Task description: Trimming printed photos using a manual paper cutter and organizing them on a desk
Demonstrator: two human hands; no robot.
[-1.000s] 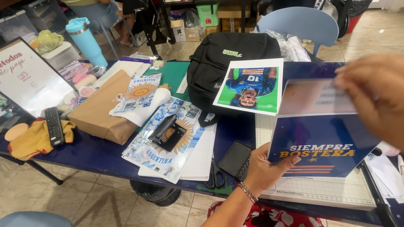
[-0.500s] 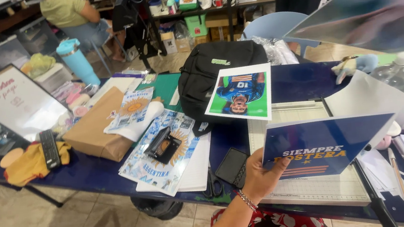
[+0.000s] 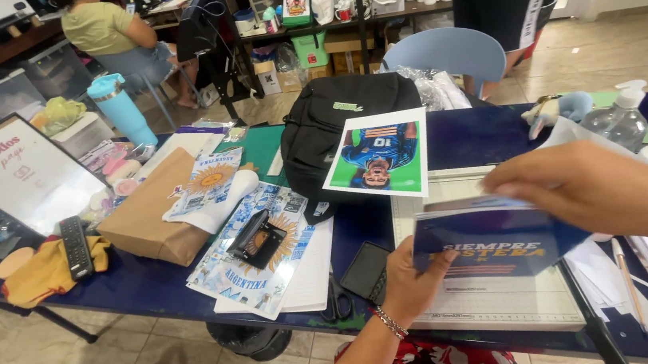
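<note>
The left hand [image 3: 413, 281] pinches the lower left corner of a glossy dark blue printed sheet [image 3: 499, 240], thumb on top and fingers beneath. The right hand [image 3: 581, 187] comes in from the right, fingers curled over the sheet's upper edge and gripping it. The sheet hangs just above a pale paper-cutting board with a grid [image 3: 497, 300], which lies on the dark blue table [image 3: 150, 284]. Behind the board, a printed photo of a footballer in a blue shirt on green [image 3: 377, 155] leans against a black fabric backpack [image 3: 334, 121]. Near the left hand lie a small black rectangular device [image 3: 366, 272] and black-handled scissors [image 3: 336, 301]. Further left sit a brown paper parcel [image 3: 147, 217], a black remote control [image 3: 74, 247] on a yellow cloth [image 3: 41, 276], and a tall light blue tumbler [image 3: 114, 108]
</note>
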